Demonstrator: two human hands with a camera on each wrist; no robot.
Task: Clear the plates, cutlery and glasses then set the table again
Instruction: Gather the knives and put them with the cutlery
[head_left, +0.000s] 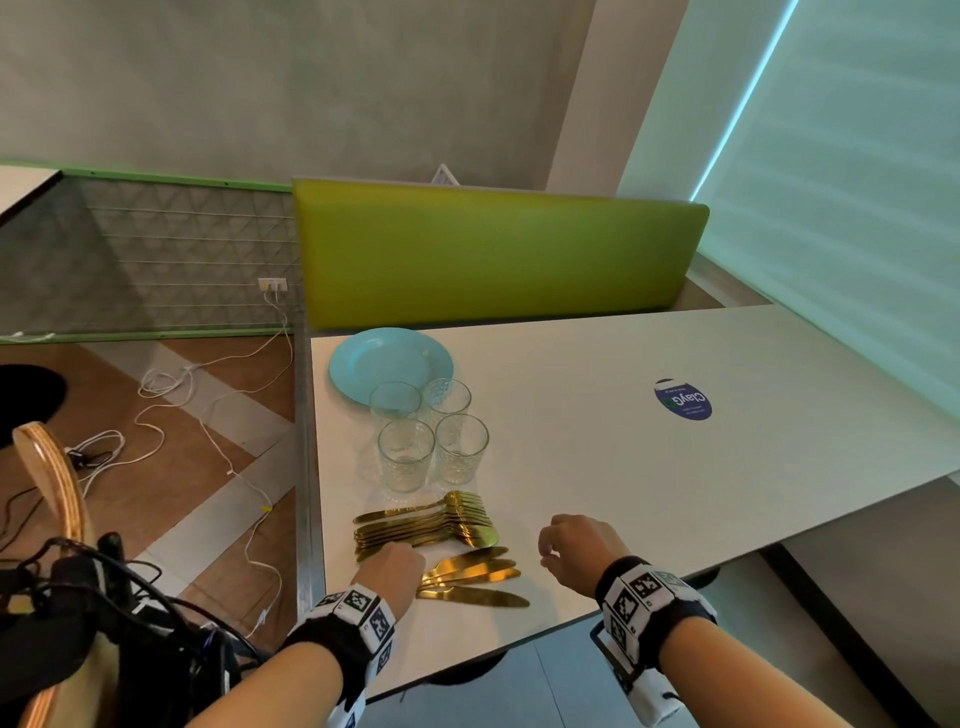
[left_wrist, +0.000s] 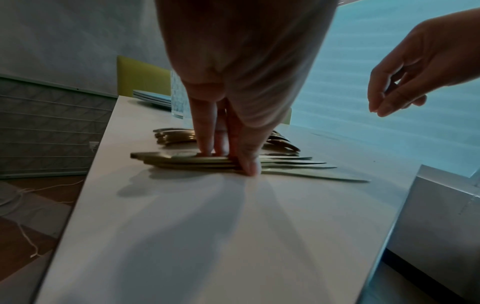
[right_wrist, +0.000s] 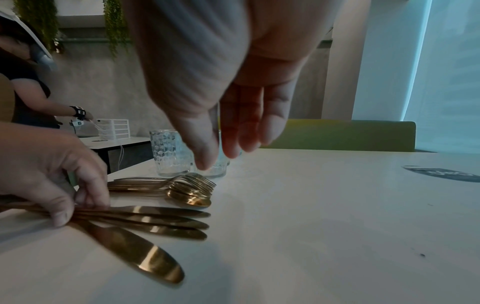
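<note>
At the near left corner of the white table (head_left: 649, 467), the left hand (head_left: 393, 569) pinches the handles of four flat golden knives (right_wrist: 145, 220) between thumb and fingers. The right hand (head_left: 576, 545) hovers beside them, fingers loosely bent, holding nothing. Golden forks and spoons (head_left: 431, 525), four clear glasses (head_left: 431, 436) and stacked blue plates (head_left: 389, 364) follow along the left edge.

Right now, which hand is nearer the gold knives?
Left. The left hand grips the gold knives by their handles; the right hand hovers apart, just past their blade tips, holding nothing.
</note>
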